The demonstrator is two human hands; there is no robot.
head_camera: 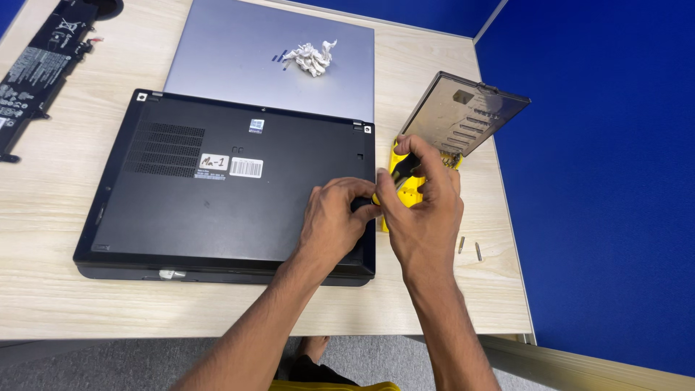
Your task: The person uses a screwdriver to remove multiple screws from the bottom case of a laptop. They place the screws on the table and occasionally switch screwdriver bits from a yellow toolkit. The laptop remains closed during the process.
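A black laptop (217, 195) lies upside down on the wooden desk (51, 181), its base cover facing up. Over its right edge, my right hand (423, 210) grips a screwdriver (400, 172) with a yellow and black handle. My left hand (334, 221) pinches the screwdriver's dark front end (360, 205) between fingers and thumb. Both hands touch each other there. The tip itself is hidden by my fingers.
A yellow bit case (413, 194) with its clear lid (463, 112) raised stands behind my hands. Two loose bits (469, 247) lie at the right. A silver laptop (239, 65) with crumpled paper (310, 56) lies behind, a battery pack (40, 65) far left.
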